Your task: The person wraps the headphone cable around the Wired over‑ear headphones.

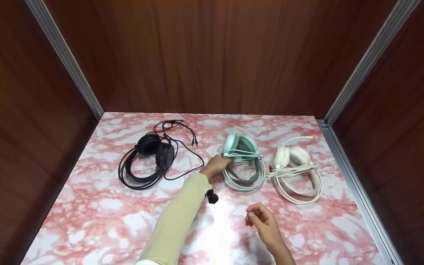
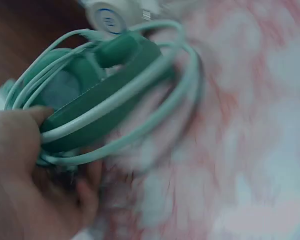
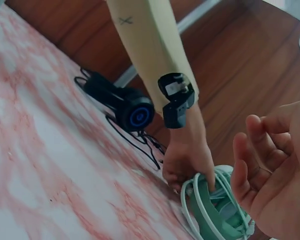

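Note:
Mint-green headphones [image 1: 247, 165], with their cable wound around them, lie in the middle of the tabletop. My left hand [image 1: 216, 164] grips their left side; in the left wrist view the thumb is over the green band and outer hoop, the other fingers underneath and partly hidden. My right hand [image 1: 265, 221] hovers nearer the front edge, fingers loosely bent with nothing in them. In the right wrist view that hand [image 3: 277, 170] overlaps part of the green headphones [image 3: 212, 210].
Black headphones [image 1: 149, 158] with a loose cable [image 1: 186, 147] lie on the left. White headphones [image 1: 296, 173], cable bundled and boom microphone [image 1: 304, 137] pointing outward, lie close on the right. Wood panels [image 1: 204, 55] wall in the marbled red-and-white table [image 1: 105, 221].

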`<state>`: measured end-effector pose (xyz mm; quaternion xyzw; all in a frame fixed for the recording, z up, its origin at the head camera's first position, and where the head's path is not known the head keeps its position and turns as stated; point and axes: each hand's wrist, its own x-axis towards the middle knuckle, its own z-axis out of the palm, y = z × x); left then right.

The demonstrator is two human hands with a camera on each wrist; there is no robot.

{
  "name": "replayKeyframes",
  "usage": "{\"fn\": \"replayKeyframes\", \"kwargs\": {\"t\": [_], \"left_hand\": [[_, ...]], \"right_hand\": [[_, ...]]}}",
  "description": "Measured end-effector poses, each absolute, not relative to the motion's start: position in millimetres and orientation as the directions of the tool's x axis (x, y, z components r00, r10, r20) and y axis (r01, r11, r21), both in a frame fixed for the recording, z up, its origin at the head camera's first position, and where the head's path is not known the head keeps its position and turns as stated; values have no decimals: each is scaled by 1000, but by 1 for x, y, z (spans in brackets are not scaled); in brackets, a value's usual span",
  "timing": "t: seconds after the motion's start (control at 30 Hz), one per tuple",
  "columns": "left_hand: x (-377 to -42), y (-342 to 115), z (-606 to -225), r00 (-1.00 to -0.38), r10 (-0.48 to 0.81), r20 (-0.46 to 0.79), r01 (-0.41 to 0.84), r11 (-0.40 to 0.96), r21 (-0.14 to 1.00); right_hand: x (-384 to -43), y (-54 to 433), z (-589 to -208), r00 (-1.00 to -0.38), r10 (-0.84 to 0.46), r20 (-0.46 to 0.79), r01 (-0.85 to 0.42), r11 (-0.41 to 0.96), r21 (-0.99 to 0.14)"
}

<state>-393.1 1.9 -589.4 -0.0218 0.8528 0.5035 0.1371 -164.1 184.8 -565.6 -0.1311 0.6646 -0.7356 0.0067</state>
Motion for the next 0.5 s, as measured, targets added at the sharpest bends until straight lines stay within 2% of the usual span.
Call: {"fn": "replayKeyframes", "kwargs": {"t": [0.07,0.13,0.23,0.4,0.5], "left_hand": [[-392,-1,-586,-978,63,-199,-99,697,710],[-392,-4,-586,-980,64,-189,-70,779,623],[-391,-7,-587,-975,64,-211,-77,797,599],[-387,-10,-587,-966,70,-249,-105,775,623],[-377,-13,-580,-973,57,-225,-93,792,603]], "right_hand": [[-164,183,-566,-964,-199,176,-154,-118,-981],[-164,182,-567,-963,-211,166,-140,-133,-981],[-165,181,-567,-962,-224,154,-122,-152,-981],[-166,181,-568,-962,-230,150,-114,-164,-980],[-164,183,-569,-966,-219,137,-105,-152,-983]]}}
